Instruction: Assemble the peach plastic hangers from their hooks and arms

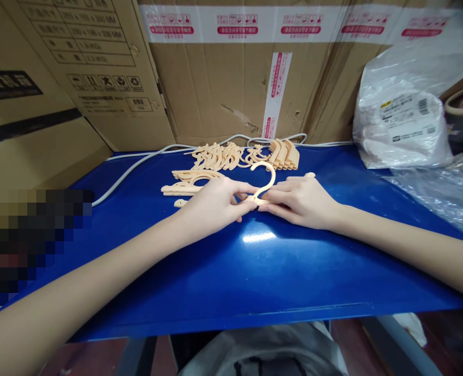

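Observation:
A beige plastic hanger (271,180) with its curved hook pointing up is held between both hands above the blue table. My left hand (211,204) pinches it at the base of the hook from the left. From the right, my right hand (304,201) has its fingers closed round the hanger's other side, hiding most of it. A beige end (310,175) shows just beyond the right knuckles. Beside my left hand lie beige hanger arms (182,190). Farther back are a pile of beige hooks (217,155) and a row of stacked curved beige pieces (284,154).
Cardboard boxes (223,78) stand along the back and left of the blue table (262,277). A white cable (125,180) runs behind the pieces. Plastic-wrapped packages (405,125) sit at the right. A pixelated patch covers the left edge.

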{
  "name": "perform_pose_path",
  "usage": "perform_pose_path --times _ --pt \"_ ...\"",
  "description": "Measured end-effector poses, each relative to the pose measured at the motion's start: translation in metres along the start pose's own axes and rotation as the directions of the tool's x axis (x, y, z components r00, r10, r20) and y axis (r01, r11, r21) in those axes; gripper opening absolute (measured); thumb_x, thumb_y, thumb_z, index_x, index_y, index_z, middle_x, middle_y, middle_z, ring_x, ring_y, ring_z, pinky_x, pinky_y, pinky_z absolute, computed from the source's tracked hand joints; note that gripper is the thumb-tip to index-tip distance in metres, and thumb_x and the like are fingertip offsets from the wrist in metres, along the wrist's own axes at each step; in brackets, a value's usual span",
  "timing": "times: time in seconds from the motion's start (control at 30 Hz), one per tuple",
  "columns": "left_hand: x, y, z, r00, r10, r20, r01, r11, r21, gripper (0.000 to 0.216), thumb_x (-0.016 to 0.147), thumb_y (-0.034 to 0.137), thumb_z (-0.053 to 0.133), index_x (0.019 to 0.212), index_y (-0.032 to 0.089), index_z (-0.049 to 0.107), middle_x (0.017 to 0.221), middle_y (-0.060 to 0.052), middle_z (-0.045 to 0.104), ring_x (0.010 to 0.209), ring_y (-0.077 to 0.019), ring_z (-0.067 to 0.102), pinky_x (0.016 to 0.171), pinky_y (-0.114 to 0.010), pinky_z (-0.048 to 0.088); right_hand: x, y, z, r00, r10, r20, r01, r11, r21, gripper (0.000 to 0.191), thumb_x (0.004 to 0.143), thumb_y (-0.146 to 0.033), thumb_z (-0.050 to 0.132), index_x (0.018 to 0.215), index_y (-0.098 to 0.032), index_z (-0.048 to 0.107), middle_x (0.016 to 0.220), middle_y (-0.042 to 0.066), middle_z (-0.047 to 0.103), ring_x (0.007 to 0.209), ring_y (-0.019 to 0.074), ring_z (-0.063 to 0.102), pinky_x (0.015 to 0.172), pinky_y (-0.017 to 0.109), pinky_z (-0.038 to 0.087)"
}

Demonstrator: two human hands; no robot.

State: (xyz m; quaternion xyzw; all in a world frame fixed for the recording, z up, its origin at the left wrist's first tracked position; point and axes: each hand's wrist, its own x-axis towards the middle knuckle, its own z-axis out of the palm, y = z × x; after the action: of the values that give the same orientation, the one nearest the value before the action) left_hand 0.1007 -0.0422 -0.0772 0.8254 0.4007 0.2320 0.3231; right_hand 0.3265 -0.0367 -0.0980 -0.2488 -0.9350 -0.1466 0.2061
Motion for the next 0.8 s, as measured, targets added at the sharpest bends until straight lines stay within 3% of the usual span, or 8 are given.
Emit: perform_pose_path --times 0.1,0.2,0.37,0.5,0.67,0.8 --pt "-0.0019 -0.0047 0.0017 0.996 0.073 -0.061 -0.064 0.989 0.132 0.021 0.091 0.029 0.061 0.099 0.017 0.076 0.073 0.0 0.073 0.051 -0.0093 0.059 0.054 -0.023 0.042 0.0011 0.0022 0.0015 0.997 0.076 -0.017 -0.075 0.997 0.034 0.04 0.101 -0.045 0.048 0.082 -0.017 0.07 0.075 0.003 0.07 0.068 0.0162 0.06 0.065 0.031 0.037" --pt "-0.0026 -0.0068 0.0034 0.993 0.083 -0.081 -0.067 0.98 0.189 0.024 0.093 0.033 0.059 0.093 0.016 0.076 0.077 -0.001 0.075 0.05 -0.0095 0.056 0.053 -0.024 0.038 0.0004 0.0042 0.0033 0.984 0.142 -0.108 -0.142 0.99 0.007 0.038 0.096 -0.051 0.056 0.082 -0.018 0.069 0.081 0.005 0.07 0.077 0.0198 0.06 0.073 0.034 0.039" --pt "-0.0028 -0.0026 0.003 0.99 0.067 -0.121 -0.031 0.959 0.281 0.027 0.094 0.029 0.057 0.107 0.016 0.076 0.059 0.001 0.065 0.049 -0.0115 0.052 0.053 -0.025 0.032 -0.0005 0.0047 0.0031 0.956 0.148 -0.255 -0.176 0.98 -0.09 0.029 0.093 -0.048 0.062 0.093 -0.02 0.066 0.106 0.01 0.069 0.097 0.0252 0.059 0.085 0.04 0.041" --pt "-0.0024 -0.003 0.0024 0.991 0.056 -0.125 -0.018 0.958 0.285 0.03 0.094 0.031 0.056 0.112 0.017 0.076 0.054 0.002 0.061 0.051 -0.0131 0.052 0.055 -0.026 0.033 -0.0002 0.003 0.0009 0.941 0.16 -0.299 -0.198 0.975 -0.102 0.021 0.095 -0.041 0.059 0.096 -0.021 0.064 0.098 0.008 0.068 0.091 0.024 0.06 0.078 0.038 0.041" --pt "-0.0024 -0.0053 0.0025 0.987 0.047 -0.156 -0.002 0.96 0.278 0.03 0.094 0.031 0.056 0.11 0.016 0.076 0.053 0.002 0.059 0.053 -0.0135 0.052 0.056 -0.026 0.033 -0.0015 0.0014 0.0011 0.945 0.185 -0.268 -0.186 0.982 0.024 0.01 0.096 -0.026 0.055 0.095 -0.02 0.062 0.066 -0.003 0.063 0.062 0.0143 0.058 0.072 0.032 0.04" --pt "-0.0041 -0.0044 0.0042 0.987 0.08 -0.141 -0.038 0.959 0.281 0.029 0.093 0.034 0.057 0.111 0.02 0.076 0.056 0.004 0.06 0.052 -0.0119 0.05 0.055 -0.025 0.031 -0.0022 0.0018 0.0019 0.957 0.227 -0.18 -0.214 0.973 0.091 0.021 0.098 -0.03 0.052 0.111 -0.019 0.064 0.076 0.001 0.07 0.07 0.0166 0.064 0.075 0.032 0.041"
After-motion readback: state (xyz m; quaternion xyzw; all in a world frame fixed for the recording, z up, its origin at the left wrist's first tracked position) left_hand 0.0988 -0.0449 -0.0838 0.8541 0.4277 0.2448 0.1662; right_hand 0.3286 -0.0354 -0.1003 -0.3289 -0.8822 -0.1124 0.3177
